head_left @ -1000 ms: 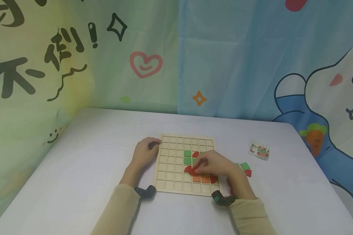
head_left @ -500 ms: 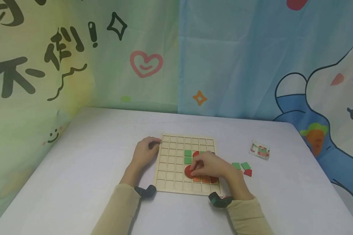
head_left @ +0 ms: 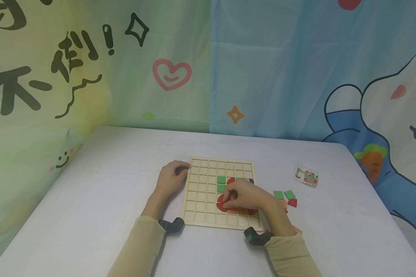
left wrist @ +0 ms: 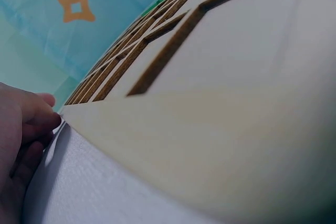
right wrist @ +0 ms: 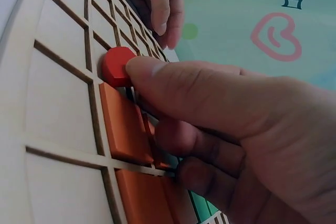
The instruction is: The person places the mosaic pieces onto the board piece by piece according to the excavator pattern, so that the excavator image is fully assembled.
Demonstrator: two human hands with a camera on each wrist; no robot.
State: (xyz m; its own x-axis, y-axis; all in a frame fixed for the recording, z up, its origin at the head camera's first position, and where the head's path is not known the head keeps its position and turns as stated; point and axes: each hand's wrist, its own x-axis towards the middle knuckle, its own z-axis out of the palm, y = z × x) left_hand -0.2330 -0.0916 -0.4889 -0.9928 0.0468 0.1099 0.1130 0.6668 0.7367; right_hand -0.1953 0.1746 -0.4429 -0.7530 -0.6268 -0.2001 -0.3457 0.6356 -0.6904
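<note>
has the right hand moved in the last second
Yes. The right hand has drifted slightly left and toward the person across the grid board.

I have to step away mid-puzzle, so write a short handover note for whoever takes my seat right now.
Left hand: rests against the grid board's left edge near the far corner, fingers curled, holding nothing.
Right hand: over the board, fingertips pressing a red piece into a cell.
Done: green squares, red pieces and a row of orange squares sit in the board's right half.
Left: most cells are bare; loose pieces, green, red and orange, lie on the table right of the board. A small pattern card lies farther right.
</note>
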